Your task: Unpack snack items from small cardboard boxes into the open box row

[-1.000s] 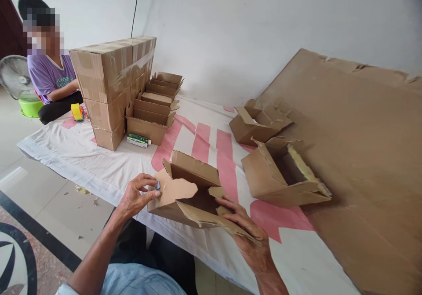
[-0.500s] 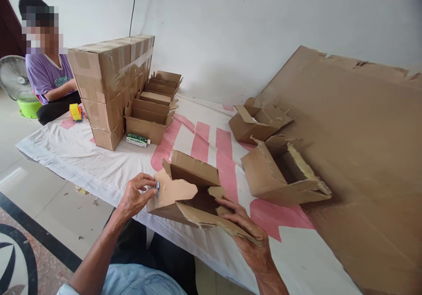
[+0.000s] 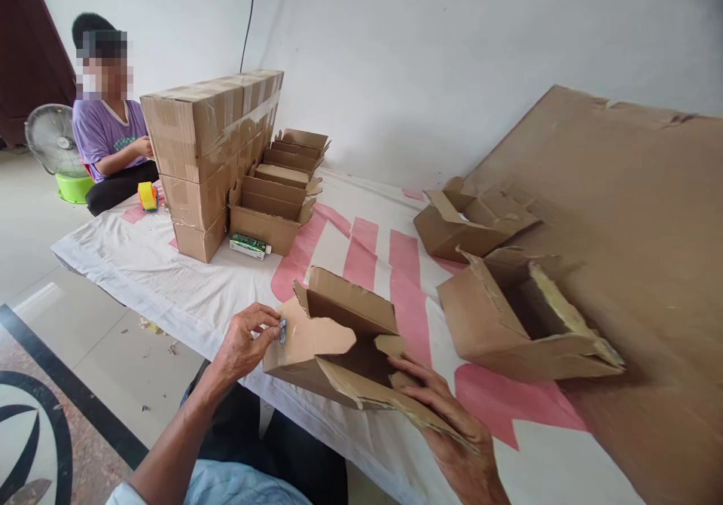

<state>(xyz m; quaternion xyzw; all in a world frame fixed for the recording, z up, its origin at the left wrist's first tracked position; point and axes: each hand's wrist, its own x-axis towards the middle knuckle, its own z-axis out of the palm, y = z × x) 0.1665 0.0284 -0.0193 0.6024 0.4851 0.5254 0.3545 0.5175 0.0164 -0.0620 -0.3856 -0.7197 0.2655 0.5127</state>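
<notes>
An open cardboard box (image 3: 327, 381) with raised flaps stands in front of me at the table's near edge. My left hand (image 3: 248, 339) is at its left end, with thumb and fingertips closed on a small blue-grey piece (image 3: 282, 331) against the cardboard; its kind is too small to make out. My right hand (image 3: 452, 422) grips the box's right end, fingers over the inside and the near flap. Part of the palm is hidden behind that flap. The inside of the box is dark.
Taped cartons (image 3: 212, 147) are stacked at the left, beside a row of open boxes (image 3: 265, 219) and a green small carton (image 3: 248, 246). Yellow tape (image 3: 147, 196) lies behind. Two open boxes (image 3: 497, 324) stand right, near a large cardboard sheet (image 3: 633, 264). A person (image 3: 110, 132) sits far left.
The view has swung left, so everything sits farther right in the picture. Both hands keep their places on the box. The small blue-grey piece looks flatter against the cardboard.
</notes>
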